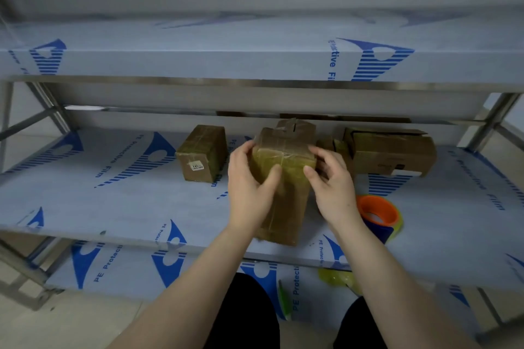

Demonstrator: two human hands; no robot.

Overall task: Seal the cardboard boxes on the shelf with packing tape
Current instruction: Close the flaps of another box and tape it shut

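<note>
Holding a tall cardboard box [289, 204] between both hands, you are facing the middle shelf [113, 207] of a metal rack covered in pale blue protective film. The box stands near the front edge of that shelf. Your left hand [249, 178] wraps its left side, thumb laid across the face nearest you. Your right hand [331, 181] clasps its right edge, thumb pressing the same face. Both hands are closed on the box, one to each side, apart from each other.

Glossy tape already crosses the face under your thumbs. At the far end of the box, a flap stands up loose and ragged.

Left of the held box sits a small taped box [202, 153] with a white label. Right of it and further back lies an open box [391, 153], its flaps spread. Near the right of the held box, by your right wrist, rests a tape roll [377, 215] with an orange core.

You seem to be pressing tape flat or turning the box to check its seams. The next move likely calls for freeing your right hand to take the tape while your left steadies the box, then closing the raised flap.
</note>
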